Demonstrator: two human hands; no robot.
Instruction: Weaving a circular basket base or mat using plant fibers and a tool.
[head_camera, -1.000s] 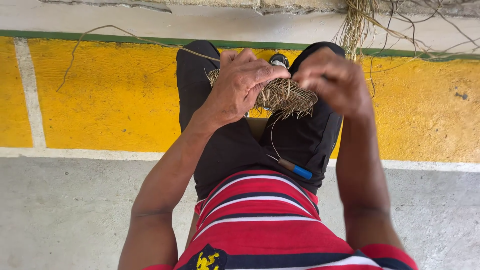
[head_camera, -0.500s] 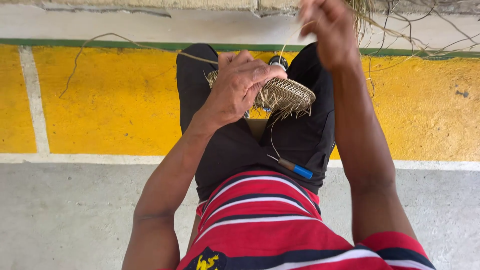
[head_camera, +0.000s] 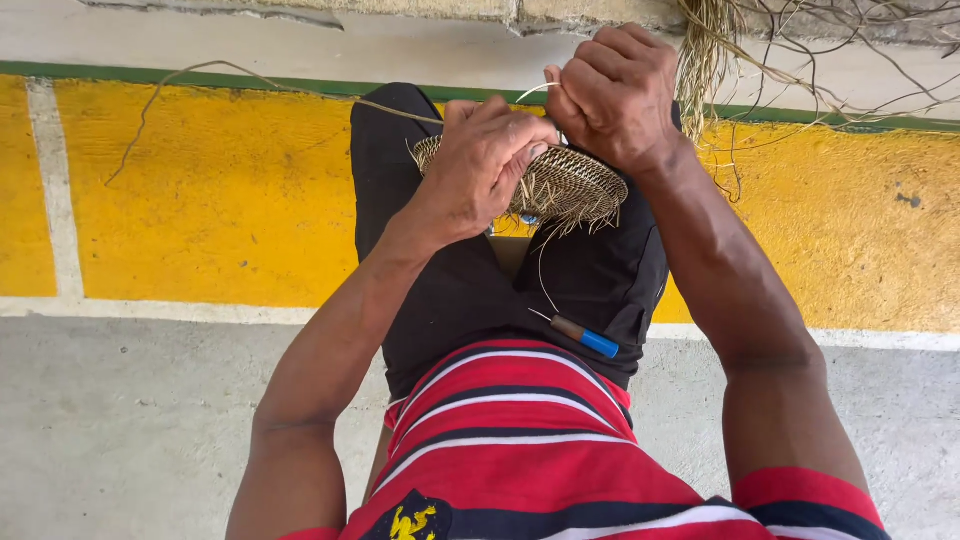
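Note:
A round woven straw disc (head_camera: 572, 183) rests over my knees, its loose fibre ends sticking out along the near edge. My left hand (head_camera: 487, 165) grips the disc from its left side, fingers curled over the rim. My right hand (head_camera: 617, 92) is closed just above the disc's far edge, pinching a thin pale straw strand (head_camera: 532, 92) that curves out from my fist. A small tool with a blue handle (head_camera: 585, 337) lies on my right thigh against my black shorts.
I sit over a yellow painted floor band (head_camera: 210, 200) with white lines and a green stripe. A bundle of dry straw and thin twigs (head_camera: 735, 55) hangs at the top right. One long strand (head_camera: 190, 80) trails left across the yellow band.
My right hand rose high with the strand, then came back down to the disc's far edge. My left hand stayed on the disc.

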